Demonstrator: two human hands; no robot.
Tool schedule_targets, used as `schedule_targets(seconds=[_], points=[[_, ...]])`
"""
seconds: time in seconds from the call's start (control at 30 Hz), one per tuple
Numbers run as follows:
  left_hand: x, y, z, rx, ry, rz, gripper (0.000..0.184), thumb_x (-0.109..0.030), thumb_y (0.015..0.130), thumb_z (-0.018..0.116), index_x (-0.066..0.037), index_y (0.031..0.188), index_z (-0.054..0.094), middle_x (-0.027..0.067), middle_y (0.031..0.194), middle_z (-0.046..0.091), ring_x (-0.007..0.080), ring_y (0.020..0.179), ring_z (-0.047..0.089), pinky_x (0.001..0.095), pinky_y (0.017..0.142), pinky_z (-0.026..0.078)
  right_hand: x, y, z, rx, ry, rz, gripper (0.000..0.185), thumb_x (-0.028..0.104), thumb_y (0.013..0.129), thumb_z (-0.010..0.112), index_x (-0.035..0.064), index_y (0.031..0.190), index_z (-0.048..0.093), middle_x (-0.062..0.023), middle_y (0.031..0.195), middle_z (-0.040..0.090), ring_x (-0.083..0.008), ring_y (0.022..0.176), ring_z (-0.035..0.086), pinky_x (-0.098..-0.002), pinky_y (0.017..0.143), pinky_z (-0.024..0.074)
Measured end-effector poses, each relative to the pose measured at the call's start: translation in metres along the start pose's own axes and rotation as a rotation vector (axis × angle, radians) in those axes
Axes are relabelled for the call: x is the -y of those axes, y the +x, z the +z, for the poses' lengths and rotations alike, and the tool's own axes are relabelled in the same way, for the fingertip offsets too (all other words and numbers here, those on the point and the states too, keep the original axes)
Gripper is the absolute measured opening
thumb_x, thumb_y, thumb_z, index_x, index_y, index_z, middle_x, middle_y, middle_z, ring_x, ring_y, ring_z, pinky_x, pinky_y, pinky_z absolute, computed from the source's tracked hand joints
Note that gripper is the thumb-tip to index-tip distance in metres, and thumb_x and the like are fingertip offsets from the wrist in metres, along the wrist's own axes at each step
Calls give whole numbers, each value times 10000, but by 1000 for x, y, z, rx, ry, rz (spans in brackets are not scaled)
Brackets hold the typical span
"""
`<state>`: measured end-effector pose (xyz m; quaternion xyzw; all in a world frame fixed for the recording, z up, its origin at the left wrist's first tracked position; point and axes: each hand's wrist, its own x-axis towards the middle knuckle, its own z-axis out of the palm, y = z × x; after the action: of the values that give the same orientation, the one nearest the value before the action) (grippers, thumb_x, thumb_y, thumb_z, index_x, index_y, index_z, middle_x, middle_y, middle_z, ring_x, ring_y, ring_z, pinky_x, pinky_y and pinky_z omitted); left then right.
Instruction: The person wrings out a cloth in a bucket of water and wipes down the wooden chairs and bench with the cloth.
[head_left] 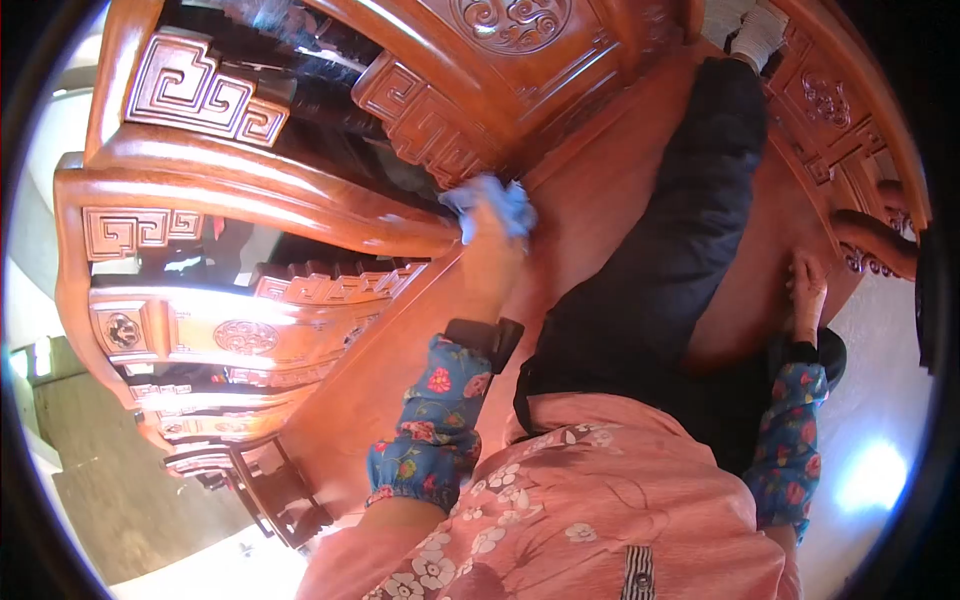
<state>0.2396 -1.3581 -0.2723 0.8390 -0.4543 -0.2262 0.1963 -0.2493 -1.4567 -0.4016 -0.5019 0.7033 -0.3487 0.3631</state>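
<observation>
My left hand (488, 255) grips a crumpled light blue cloth (497, 207), slightly smeared by motion. The cloth is against the lower part of the carved wooden backrest (425, 120), close to where it meets the reddish-brown seat (585, 200). Off to the right, my right hand (807, 292) rests at the seat's edge. Its fingers are loosely bent and I see nothing in them. Both forearms wear blue flowered sleeve covers, and a dark band circles the left wrist.
My leg in black trousers (690, 200) stretches along the seat. A carved armrest (870, 235) with a dark curved end stands at the right. More backrest panels (240, 325) run down the left. A small dark wooden stand (275, 490) is at lower left, and pale floor (870, 400) lies right.
</observation>
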Motion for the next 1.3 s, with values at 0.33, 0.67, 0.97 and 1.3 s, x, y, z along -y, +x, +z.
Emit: schedule_targets(seconds=[0.33,0.67,0.97,1.3], points=[[45,2,12,-467,-664,52,404,-90,935,534,17,1315,450,124,1227,545,195,1070,540,332,935,440,0,-1,0,16,86,80,204,233,952,585,90,1068,673,16,776,618,-50,548,477,-202,461,362],[33,67,22,-580,-1178,-252,572,-500,987,417,-9,1245,557,83,1173,601,203,1047,557,334,934,439,2,1,0,-17,0,108,222,245,953,585,77,1063,680,9,774,613,-59,554,466,-213,489,370],[15,59,40,-765,-724,35,552,-383,1004,445,50,1346,432,144,1237,550,240,1101,522,346,966,412,2,-1,3,-6,63,76,204,208,948,580,73,1073,668,-6,786,615,-69,544,473,-220,480,367],[-37,12,13,-133,-1021,203,371,-267,1004,472,28,1199,587,54,1153,613,150,1059,549,307,963,412,108,2,-9,87,134,-169,179,178,956,569,57,1051,660,8,836,615,-51,659,536,-191,564,416]])
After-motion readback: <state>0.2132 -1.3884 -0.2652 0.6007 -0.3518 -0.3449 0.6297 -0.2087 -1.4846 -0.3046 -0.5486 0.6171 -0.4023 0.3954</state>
